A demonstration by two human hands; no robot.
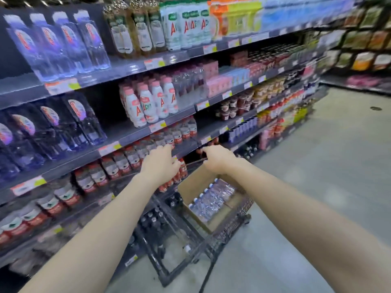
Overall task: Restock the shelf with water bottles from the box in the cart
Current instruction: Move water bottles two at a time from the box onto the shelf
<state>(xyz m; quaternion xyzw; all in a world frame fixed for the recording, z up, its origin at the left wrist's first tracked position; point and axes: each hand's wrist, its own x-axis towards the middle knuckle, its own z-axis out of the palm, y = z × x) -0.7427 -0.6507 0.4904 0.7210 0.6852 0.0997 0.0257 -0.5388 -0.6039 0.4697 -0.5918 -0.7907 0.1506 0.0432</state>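
A black wire cart [239,216] stands beside the shelf and carries an open cardboard box [191,185]. Inside the box lie several blue-capped water bottles [211,200]. Both my arms reach forward over the cart. My right hand [218,158] is closed on a thin dark bar [195,162] above the box's far edge. My left hand [160,163] has its fingers curled at the bar's left end, in front of red-labelled bottles [122,161] on the shelf [72,159]; its grip is hidden.
The shelving on the left holds tall clear water bottles [82,117], white bottles with pink caps [148,102] and rows of other drinks further on. The grey aisle floor [317,166] opens to the right. Another shelf unit [364,49] stands at the far right.
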